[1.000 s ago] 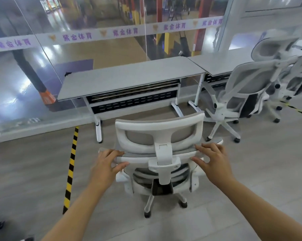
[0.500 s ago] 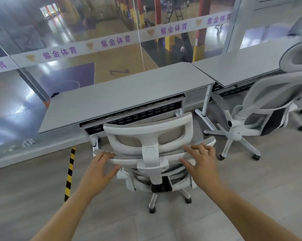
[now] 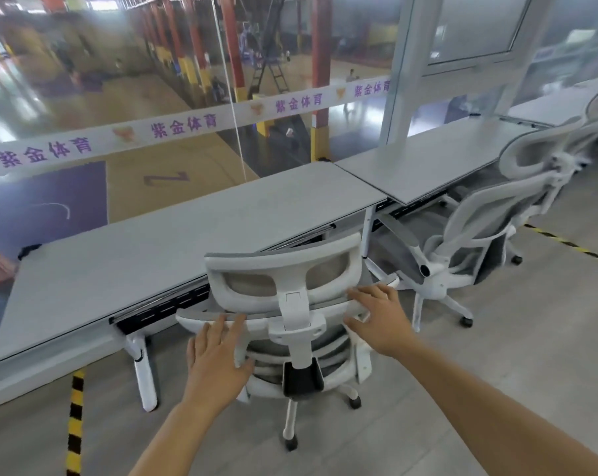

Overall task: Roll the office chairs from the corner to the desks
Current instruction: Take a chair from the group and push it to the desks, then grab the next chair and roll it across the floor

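White moulded plastic and grey mesh throughout: office chair (image 3: pixel 292 310) standing at the front edge of the near desk (image 3: pixel 187 242), back turned toward the camera, seat hidden behind the backrest. Cannot tell whether tucked under the top.

Grip state: left hand (image 3: pixel 218 359) laid flat on the left end of the backrest's top rail, fingers straight, grasping nothing. Right hand (image 3: pixel 380 314) spread over the right end of the same rail, fingers nearly straight, likewise pressing rather than clasping.

Handling, as judged: light to moderate weight, free-rolling on a star base with casters (image 3: pixel 290 443) over smooth grey floor (image 3: pixel 497 372). Rigid frame, yielding mesh; avoid pushing on the mesh panels. Take hold at the top rail, both ends, for even steering. Avoid the headrest (image 3: pixel 277 261): carried on a slim bracket, likely to tilt under load. Expect swivel about the column if pressed at one end only.

Surroundings: matte grey desk tops on white legs; second desk (image 3: pixel 428 166) butted to the right; similar chair (image 3: pixel 479 207) parked at it; glass wall (image 3: pixel 136 80) behind; yellow-black tape (image 3: pixel 75 424) on the floor at left.
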Tool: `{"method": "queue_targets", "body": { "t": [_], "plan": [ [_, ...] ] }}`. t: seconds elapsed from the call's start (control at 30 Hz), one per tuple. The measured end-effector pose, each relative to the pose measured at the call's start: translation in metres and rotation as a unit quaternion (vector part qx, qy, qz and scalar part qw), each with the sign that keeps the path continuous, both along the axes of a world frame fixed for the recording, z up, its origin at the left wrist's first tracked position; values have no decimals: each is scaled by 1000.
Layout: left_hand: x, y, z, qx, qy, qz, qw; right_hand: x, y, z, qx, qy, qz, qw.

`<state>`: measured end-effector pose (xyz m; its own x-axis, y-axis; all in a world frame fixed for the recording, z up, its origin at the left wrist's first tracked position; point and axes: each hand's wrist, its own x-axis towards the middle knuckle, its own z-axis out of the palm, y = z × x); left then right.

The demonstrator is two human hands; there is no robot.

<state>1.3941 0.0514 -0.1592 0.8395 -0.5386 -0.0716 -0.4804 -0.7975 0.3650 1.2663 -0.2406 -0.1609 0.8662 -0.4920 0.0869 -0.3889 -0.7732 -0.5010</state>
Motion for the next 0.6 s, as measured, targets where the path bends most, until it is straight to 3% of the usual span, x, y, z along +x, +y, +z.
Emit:
{"method": "queue_targets", "body": {
  "t": [0.17, 0.4, 0.6],
  "plan": [
    [6, -8, 18, 19, 19, -73, 997, -13, 24, 4, -36, 74, -31, 996],
    [-13, -24, 34, 59, 25, -198, 978, -78, 69, 4, 67, 5, -153, 986],
    [-64, -68, 53, 108, 29, -300, 947, -174, 107, 2, 130, -40, -321, 937]
  ]
}}
